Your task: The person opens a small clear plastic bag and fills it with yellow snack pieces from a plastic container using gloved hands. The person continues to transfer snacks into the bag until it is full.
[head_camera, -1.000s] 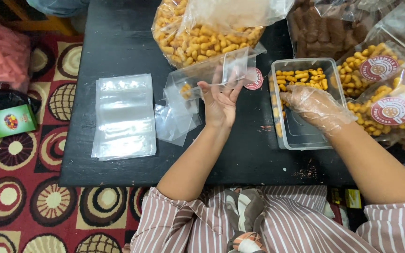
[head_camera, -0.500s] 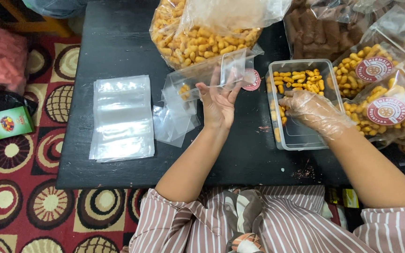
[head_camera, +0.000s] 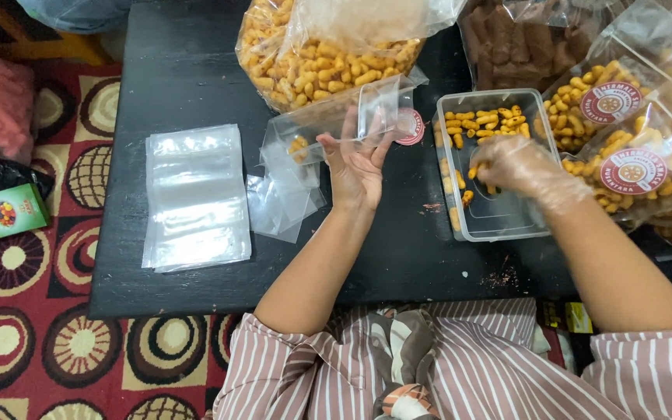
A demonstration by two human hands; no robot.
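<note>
I see the small clear pouch [head_camera: 336,124] lying on the black table [head_camera: 180,70] with a few snacks inside — my left hand [head_camera: 355,167] pinches its open mouth. My gloved right hand [head_camera: 519,167] closes on snacks in the plastic tub [head_camera: 499,222] — filled bags [head_camera: 624,148] lie beside.

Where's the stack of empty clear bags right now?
In the head view, the stack of empty clear bags lies flat on the black table's left part, left of the left hand and its pouch.
</note>
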